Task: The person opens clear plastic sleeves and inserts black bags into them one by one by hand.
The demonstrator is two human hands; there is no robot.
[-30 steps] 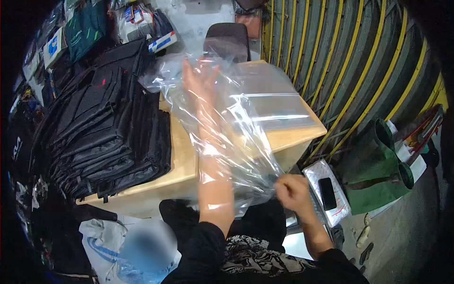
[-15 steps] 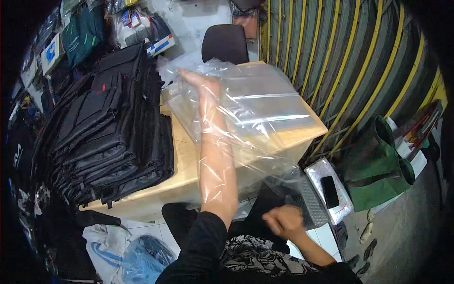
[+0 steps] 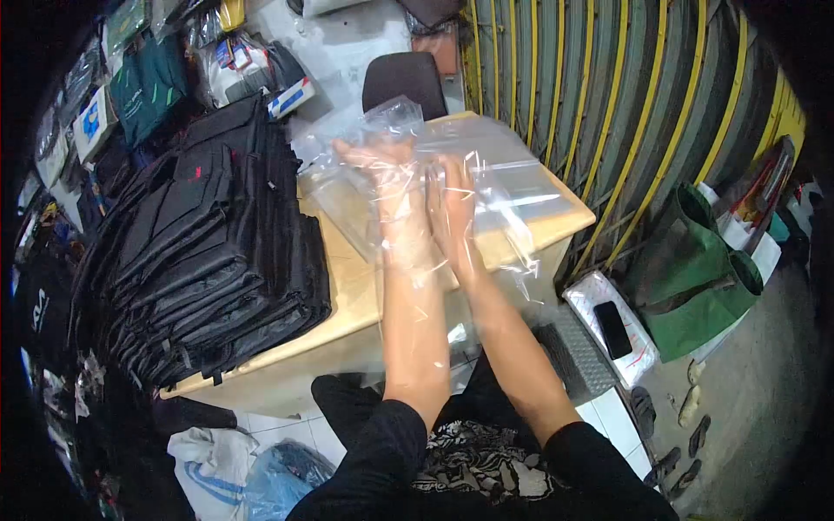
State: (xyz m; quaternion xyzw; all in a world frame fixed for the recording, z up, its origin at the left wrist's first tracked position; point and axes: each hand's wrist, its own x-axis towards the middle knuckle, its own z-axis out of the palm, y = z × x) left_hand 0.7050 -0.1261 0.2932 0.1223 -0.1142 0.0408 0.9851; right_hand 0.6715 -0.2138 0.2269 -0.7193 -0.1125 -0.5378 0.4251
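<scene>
A large clear plastic bag [image 3: 512, 234] surrounds my left hand [image 3: 380, 159] and forearm above the wooden table [image 3: 352, 291]. The fingers of my left hand are apart, seen through the film near the bag's far end. Beside it, my right hand [image 3: 452, 198] also shows through the plastic, its fingers reaching forward; glare blurs them in part, and whether it is inside the bag or under a fold I cannot tell. More clear plastic sheets or bags [image 3: 539, 195] lie flat on the table beyond my hands. To the left stands a stack of black bags [image 3: 208, 252].
A dark chair [image 3: 404, 82] stands behind the table. On the right are a phone [image 3: 612, 330] on a white wrapped packet [image 3: 641, 365], a green bag [image 3: 686, 304] and a folding metal gate [image 3: 591, 104]. Blue and white plastic bags [image 3: 282, 478] lie on the floor at lower left.
My right hand has moved from a closed fist near my lap up to the plastic beside my left hand. The bag has bunched higher around both hands.
</scene>
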